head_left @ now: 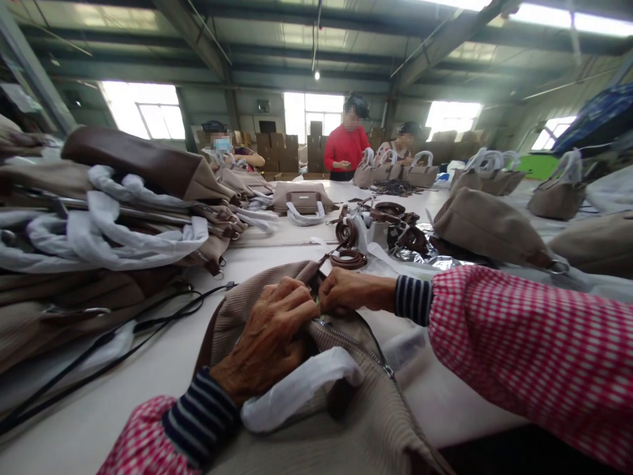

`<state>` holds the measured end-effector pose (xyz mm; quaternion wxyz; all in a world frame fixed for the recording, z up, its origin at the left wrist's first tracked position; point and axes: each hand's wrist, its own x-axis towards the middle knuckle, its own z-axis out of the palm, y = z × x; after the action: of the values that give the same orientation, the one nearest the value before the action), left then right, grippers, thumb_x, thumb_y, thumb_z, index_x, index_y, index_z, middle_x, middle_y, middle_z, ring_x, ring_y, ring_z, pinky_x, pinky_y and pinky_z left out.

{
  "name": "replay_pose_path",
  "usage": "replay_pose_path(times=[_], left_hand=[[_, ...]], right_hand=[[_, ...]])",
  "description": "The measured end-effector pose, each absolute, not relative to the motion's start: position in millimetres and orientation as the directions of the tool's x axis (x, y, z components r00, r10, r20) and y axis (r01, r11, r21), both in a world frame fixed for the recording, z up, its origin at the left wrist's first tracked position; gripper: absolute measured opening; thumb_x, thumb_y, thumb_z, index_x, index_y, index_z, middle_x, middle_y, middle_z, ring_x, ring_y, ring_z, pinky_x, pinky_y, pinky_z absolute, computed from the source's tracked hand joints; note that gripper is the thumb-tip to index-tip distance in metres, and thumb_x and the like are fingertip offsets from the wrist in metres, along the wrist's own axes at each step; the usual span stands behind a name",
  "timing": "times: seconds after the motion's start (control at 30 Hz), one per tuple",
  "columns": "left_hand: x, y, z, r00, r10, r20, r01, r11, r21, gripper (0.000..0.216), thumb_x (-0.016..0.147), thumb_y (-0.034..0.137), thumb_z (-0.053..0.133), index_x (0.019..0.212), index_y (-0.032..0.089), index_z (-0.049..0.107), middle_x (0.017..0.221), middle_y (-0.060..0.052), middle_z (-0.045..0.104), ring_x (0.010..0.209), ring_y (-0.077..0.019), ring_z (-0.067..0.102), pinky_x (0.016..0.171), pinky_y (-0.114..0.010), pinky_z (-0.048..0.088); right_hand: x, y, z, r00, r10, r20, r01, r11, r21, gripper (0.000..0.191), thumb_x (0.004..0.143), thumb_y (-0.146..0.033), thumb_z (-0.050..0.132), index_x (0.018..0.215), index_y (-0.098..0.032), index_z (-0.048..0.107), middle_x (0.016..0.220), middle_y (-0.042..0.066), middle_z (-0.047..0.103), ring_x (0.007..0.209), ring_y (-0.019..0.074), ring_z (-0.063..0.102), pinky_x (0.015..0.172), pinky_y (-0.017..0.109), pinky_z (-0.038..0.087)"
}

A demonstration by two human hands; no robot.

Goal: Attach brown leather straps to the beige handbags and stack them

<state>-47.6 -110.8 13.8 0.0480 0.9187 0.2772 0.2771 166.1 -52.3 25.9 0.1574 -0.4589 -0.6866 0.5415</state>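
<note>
Left hand (271, 333), right hand (342, 289), can't tell either grip; brushing that silver toothed metal zipper (353, 340) could scratch you!

single view from head-worn camera; faces forward and down over table (163, 363). left hand (270, 336), right hand (351, 290) and bag (368, 409) very close, at lower middle; bag cut by bottom edge. people (345, 148) across table, farther off; windows (314, 107) behind them, roof beams (192, 36) overhead at top. wide angle, edges stretched.
</note>
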Motion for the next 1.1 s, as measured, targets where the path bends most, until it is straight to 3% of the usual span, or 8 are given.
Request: replay_pose_path(times=[0.2,0.43,0.6,0.7,0.83,0.97,1.1], left_hand=[[-48,-111,13,0.674,0.528,0.516,0.477,-0.845,0.242,0.022,0.073,0.001,0.048,0.080,0.019,0.058,0.090,-0.005,0.067,0.099,-0.0256,0.053,0.086,-0.044,0.038],[-46,-116,15,0.696,0.475,0.539,0.396,-0.879,0.264,0.025,0.071,0.001,0.048,0.082,0.020,0.061,0.089,-0.004,0.068,0.097,-0.0234,0.055,0.086,-0.041,0.040],[-44,-118,16,0.705,0.465,0.535,0.386,-0.885,0.261,0.025,0.072,0.001,0.048,0.082,0.020,0.061,0.088,-0.003,0.068,0.097,-0.0231,0.056,0.087,-0.041,0.040],[-42,-117,15,0.706,0.445,0.550,0.374,-0.895,0.243,0.025,0.074,0.000,0.048,0.082,0.020,0.060,0.087,-0.003,0.067,0.097,-0.0230,0.056,0.088,-0.041,0.040],[-41,-117,13,0.703,0.442,0.557,0.377,-0.896,0.234,0.025,0.075,-0.001,0.049,0.082,0.020,0.060,0.088,-0.003,0.067,0.098,-0.0228,0.056,0.089,-0.041,0.040],[-41,-117,13,0.703,0.455,0.546,0.390,-0.889,0.238,0.026,0.072,-0.001,0.049,0.083,0.020,0.061,0.090,-0.004,0.068,0.100,-0.0232,0.056,0.088,-0.041,0.040],[-42,-117,15,0.708,0.469,0.528,0.405,-0.882,0.240,0.028,0.068,0.000,0.048,0.083,0.019,0.061,0.090,-0.004,0.068,0.100,-0.0240,0.056,0.089,-0.042,0.039]], right_hand=[[172,-47,20,-0.553,0.773,-0.311,0.490,-0.001,-0.872,0.013,0.076,-0.020,0.070,0.065,-0.013,0.065,0.046,-0.006,0.052,0.042,0.0059,0.038,0.039,0.018,0.025],[186,-51,22,-0.616,0.680,-0.398,0.566,0.029,-0.824,0.023,0.074,-0.020,0.069,0.056,-0.015,0.055,0.044,-0.006,0.049,0.040,0.0056,0.035,0.037,0.019,0.020],[184,-51,22,-0.639,0.661,-0.393,0.561,0.052,-0.826,0.022,0.074,-0.021,0.070,0.057,-0.015,0.057,0.045,-0.006,0.050,0.042,0.0062,0.036,0.040,0.020,0.023],[177,-60,18,-0.537,0.780,-0.321,0.626,0.114,-0.771,0.025,0.076,-0.022,0.069,0.055,-0.016,0.056,0.046,-0.004,0.050,0.045,0.0084,0.042,0.043,0.023,0.026],[169,-75,9,-0.359,0.929,-0.093,0.714,0.209,-0.669,0.020,0.076,-0.023,0.074,0.061,-0.016,0.062,0.053,-0.005,0.050,0.055,0.0097,0.045,0.051,0.024,0.027],[173,-85,5,-0.314,0.950,0.002,0.648,0.215,-0.731,0.018,0.077,-0.027,0.081,0.075,-0.016,0.067,0.064,-0.003,0.059,0.060,0.0102,0.049,0.055,0.023,0.031],[185,-99,9,-0.374,0.915,0.151,0.606,0.364,-0.707,0.007,0.090,-0.017,0.068,0.083,-0.015,0.068,0.073,0.000,0.064,0.068,0.0125,0.056,0.066,0.025,0.040]])
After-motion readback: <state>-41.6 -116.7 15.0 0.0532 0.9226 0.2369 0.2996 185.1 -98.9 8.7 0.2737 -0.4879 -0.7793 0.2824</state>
